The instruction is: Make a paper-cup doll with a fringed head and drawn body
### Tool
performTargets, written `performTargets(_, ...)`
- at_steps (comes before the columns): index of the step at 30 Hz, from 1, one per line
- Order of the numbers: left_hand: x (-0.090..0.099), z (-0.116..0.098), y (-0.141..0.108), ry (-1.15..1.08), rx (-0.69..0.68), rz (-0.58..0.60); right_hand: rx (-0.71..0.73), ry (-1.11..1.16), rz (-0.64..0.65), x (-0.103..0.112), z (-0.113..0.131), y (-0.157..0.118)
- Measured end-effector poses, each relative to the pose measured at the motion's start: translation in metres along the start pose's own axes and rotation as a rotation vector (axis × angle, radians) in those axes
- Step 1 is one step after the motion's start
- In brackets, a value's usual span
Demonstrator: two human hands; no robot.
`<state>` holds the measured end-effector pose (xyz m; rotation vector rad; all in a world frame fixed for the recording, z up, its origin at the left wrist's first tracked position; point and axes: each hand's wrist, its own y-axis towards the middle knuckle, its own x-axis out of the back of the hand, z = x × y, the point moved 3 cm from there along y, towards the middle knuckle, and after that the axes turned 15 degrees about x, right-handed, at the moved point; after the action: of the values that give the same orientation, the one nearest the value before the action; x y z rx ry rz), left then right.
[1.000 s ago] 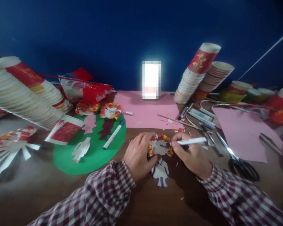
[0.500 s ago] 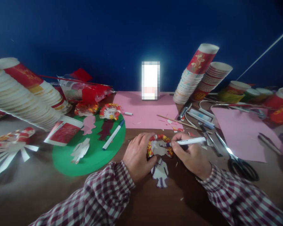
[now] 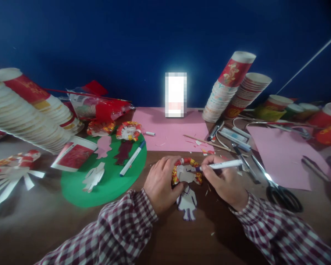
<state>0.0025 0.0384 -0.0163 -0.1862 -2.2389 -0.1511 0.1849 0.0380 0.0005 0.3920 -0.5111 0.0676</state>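
A paper figure lies on the brown table, its white body outlined in purple and its round head ringed with red and yellow folded paper. My left hand rests over the left edge of the head, fingers bent and thumb beside the neck, holding it down. In my right hand is a white marker, pinched between thumb and fingers. The marker's dark tip points left at the face.
On the left, a green disc bears paper cutouts and a blue-capped marker. Black-handled scissors lie at right. Pink sheets and leaning cup stacks stand farther back, near a bright screen.
My right hand and the marker have shifted very slightly to the right. My left hand and the paper figure stay where they were.
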Motion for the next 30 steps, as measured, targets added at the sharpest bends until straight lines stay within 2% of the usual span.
performTargets(9,-0.0003,-0.0008,0.0002,-0.001,-0.004,-0.004,-0.014,-0.028,0.005,-0.0001,0.0011,-0.0006)
performTargets(15,0.0008,-0.0007,-0.0002,-0.013,-0.009,-0.003,-0.049,0.037,-0.088,0.0061,-0.0007,0.0013)
performTargets(21,0.0011,-0.0009,0.0003,-0.019,-0.005,0.001,-0.024,0.13,-0.027,0.0053,-0.0021,0.0017)
performTargets(30,0.0009,-0.001,-0.0004,-0.031,-0.012,-0.01,0.015,-0.052,0.011,0.0004,-0.0011,0.0002)
